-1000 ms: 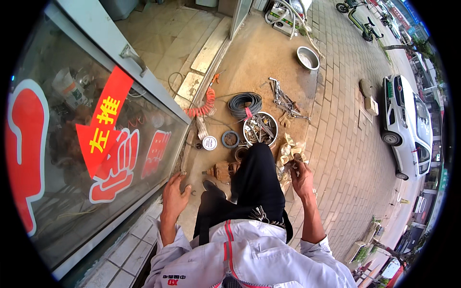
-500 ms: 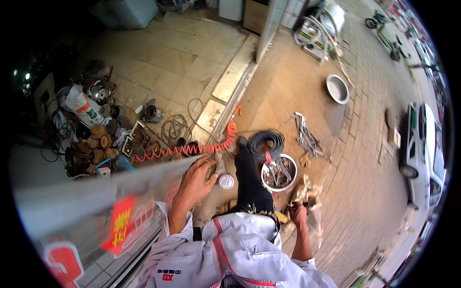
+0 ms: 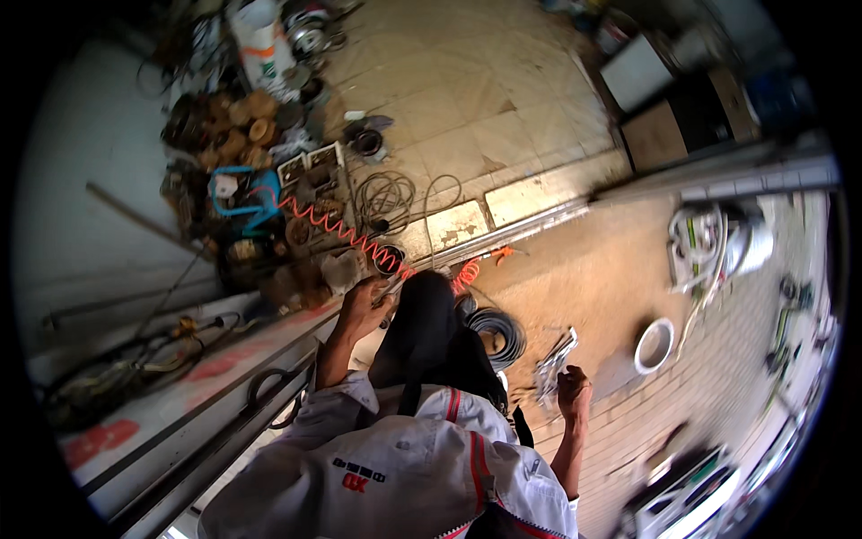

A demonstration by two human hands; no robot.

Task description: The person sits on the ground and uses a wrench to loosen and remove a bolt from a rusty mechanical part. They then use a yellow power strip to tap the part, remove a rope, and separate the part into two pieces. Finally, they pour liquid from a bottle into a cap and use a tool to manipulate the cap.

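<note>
My left hand (image 3: 363, 307) is closed at the end of the glass door (image 3: 202, 382), its fingers curled around the edge. Beside those fingers a coiled red air hose (image 3: 346, 235) stretches from the clutter to an orange-tipped end near the threshold. My right hand (image 3: 575, 393) is held out over the brick paving with its fingers curled together. Whatever may be inside that fist is too small or hidden to make out. Close to it lie several metal tools (image 3: 555, 366) on the ground. My dark-trousered leg (image 3: 417, 328) is between the two hands.
A coil of black hose (image 3: 494, 337) lies right of my leg. Farther off stand a metal basin (image 3: 654, 346) and a machine with hoses (image 3: 709, 242). A raised threshold (image 3: 539, 216) crosses ahead. Motor parts (image 3: 238, 126) crowd the left, near a blue-framed thing (image 3: 247, 196).
My view has swung to the right and forward. The right hand no longer shows the crumpled packaging beside it. My left hand's spread fingers have curled. The white tub is now mostly hidden.
</note>
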